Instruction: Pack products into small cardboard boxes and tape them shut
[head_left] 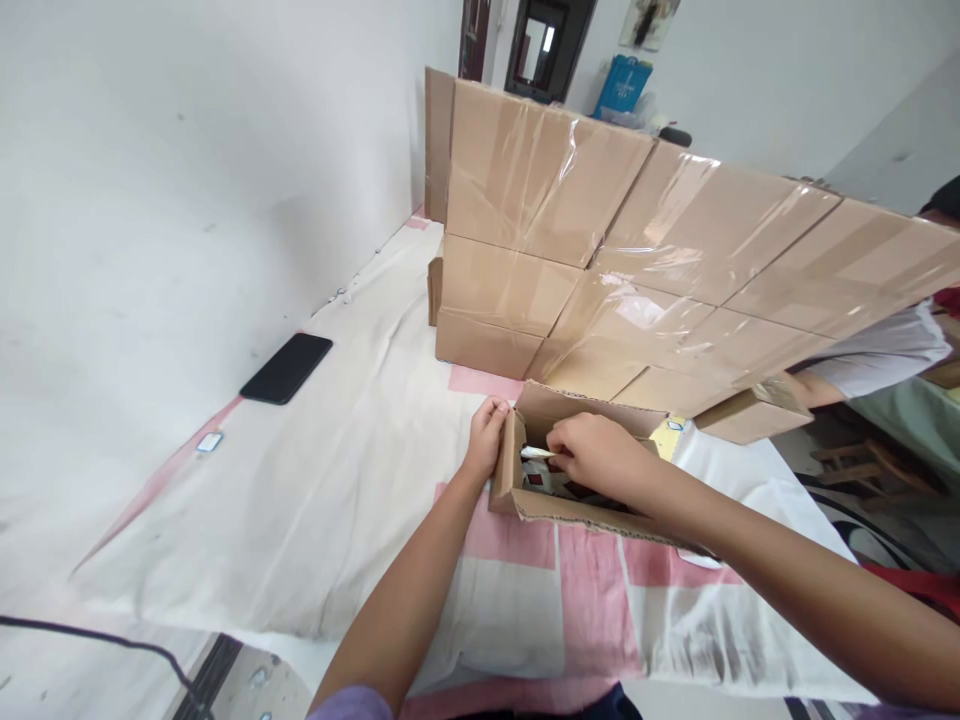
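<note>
An open cardboard box (507, 478) lies on the cloth-covered table in front of me, its long flaps raised. My left hand (489, 430) grips the box's left end near the top corner. Inside the box, my right hand (592, 450) pinches a small white packet (537, 454), with its fingers curled around one end. Below it in the box lie several more packets (538, 480) with dark red marks, partly hidden by my right hand and forearm.
Taped cardboard boxes (517, 280) form a stack behind the open box. A black phone (286, 368) rests by the wall at left. To the right, another person's arm (821, 382) reaches to a closed carton (754, 412). Pink and white cloth (360, 480) covers the table.
</note>
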